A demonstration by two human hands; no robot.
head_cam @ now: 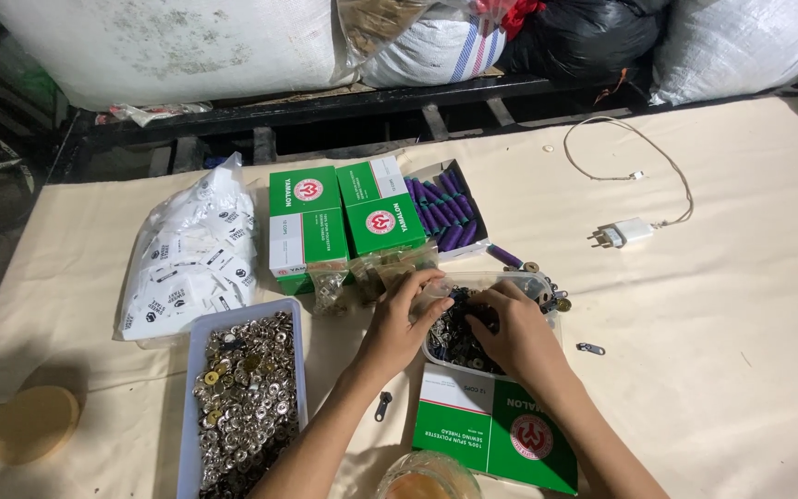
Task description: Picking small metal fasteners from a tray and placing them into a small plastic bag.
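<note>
My left hand (397, 323) rests at the near-left rim of a clear plastic tub (547, 325) filled with small dark metal pieces (459, 337), its fingers curled over the edge. My right hand (514, 334) reaches into the same tub from the right, fingertips down among the pieces. Whether either hand pinches a piece is hidden by the fingers. The tub sits partly on a flat green and white box (496, 427).
A white tray of silvery metal snaps (244, 393) lies to the left. Behind stand two green boxes (344, 220), an open box of purple thread spools (445, 208) and a bag of white labels (191, 254). A white charger with cable (628, 231), a loose zipper pull (590, 348), a round wooden disc (33, 423) and a glass jar (429, 476) are nearby.
</note>
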